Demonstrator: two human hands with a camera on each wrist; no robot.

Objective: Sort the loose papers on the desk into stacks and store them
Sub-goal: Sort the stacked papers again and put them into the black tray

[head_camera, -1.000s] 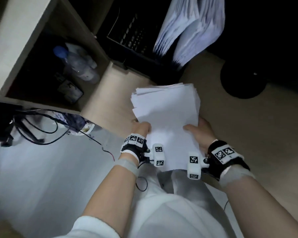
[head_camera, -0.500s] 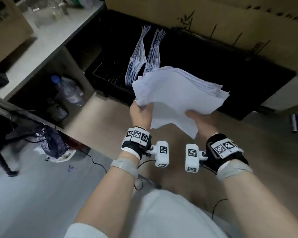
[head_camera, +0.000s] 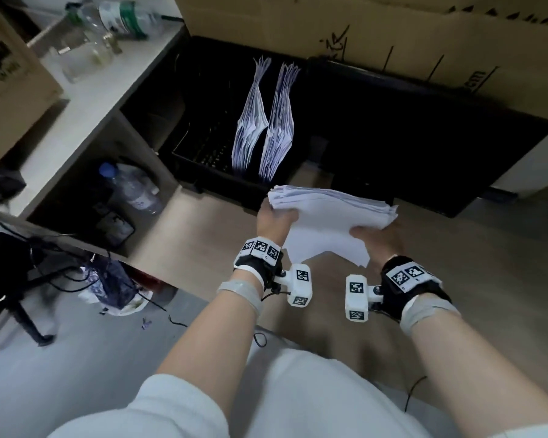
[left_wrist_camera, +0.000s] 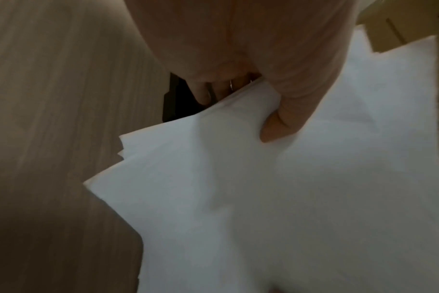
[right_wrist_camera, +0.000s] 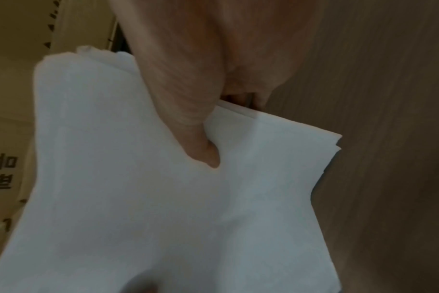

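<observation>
Paper stack [head_camera: 329, 216]: held level between your two hands, over the tabletop [head_camera: 203, 248].
Grip: left hand [head_camera: 274, 221] and right hand [head_camera: 378, 240] each pinch a near corner.
Black tray [head_camera: 203, 172]: just ahead of your grip, slightly left; two filed bundles [head_camera: 263, 121] stand inside.
Long axis: side to side; turn it upright.

Dim room: pale wood-grain desktop [head_camera: 203, 235], grey floor [head_camera: 60, 374], cardboard boxes [head_camera: 393, 36] behind, open shelf unit [head_camera: 86, 109] left.

Left hand [left_wrist_camera: 251, 49] thumb atop fanned white paper stack [left_wrist_camera: 276, 198], above wood-grain surface [left_wrist_camera: 50, 99]
</observation>
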